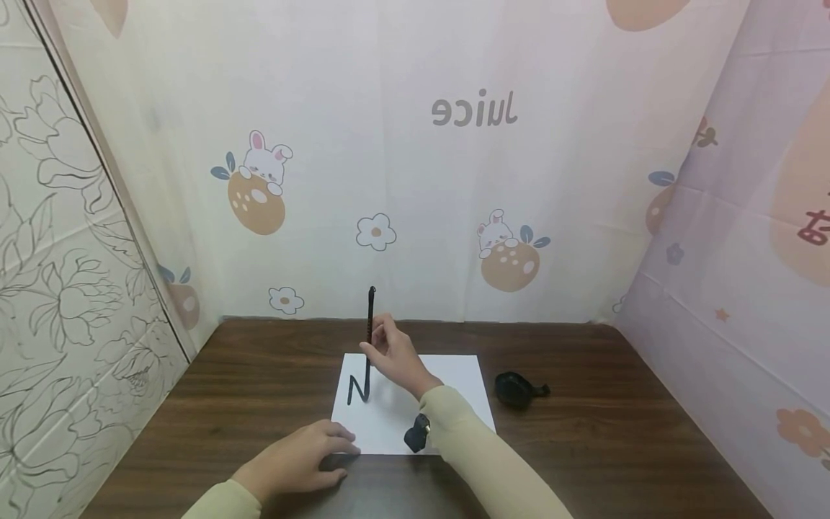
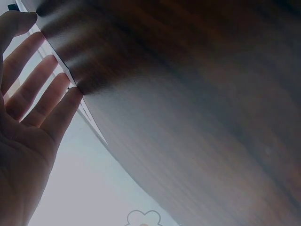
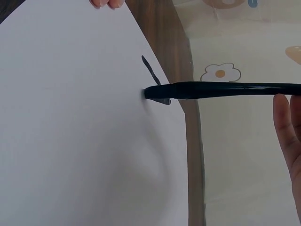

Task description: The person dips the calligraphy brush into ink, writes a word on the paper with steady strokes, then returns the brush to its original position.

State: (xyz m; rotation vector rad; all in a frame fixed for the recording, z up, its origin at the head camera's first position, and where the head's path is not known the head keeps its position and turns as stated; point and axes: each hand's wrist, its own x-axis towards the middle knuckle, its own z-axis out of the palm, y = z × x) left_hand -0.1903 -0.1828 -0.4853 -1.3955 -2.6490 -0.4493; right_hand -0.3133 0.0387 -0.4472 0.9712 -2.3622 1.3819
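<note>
A black writing brush (image 1: 371,310) stands nearly upright in my right hand (image 1: 398,360), pinched between thumb and fingers partway up its handle. Its dark tip meets a white sheet of paper (image 1: 402,414) at the lower right of a black N-shaped mark (image 1: 351,391). The right wrist view shows the brush (image 3: 225,89) from the side, covering part of the mark. My left hand (image 1: 301,454) lies at the sheet's near left corner, fingertips on its edge. In the left wrist view that hand (image 2: 28,117) has its fingers extended and spread, holding nothing.
A small black dish with a short handle (image 1: 514,390) sits right of the paper on the dark wooden table (image 1: 596,440). Printed curtains (image 1: 415,166) stand behind and at both sides. A black wrist camera (image 1: 416,434) hangs by my right cuff, above the paper.
</note>
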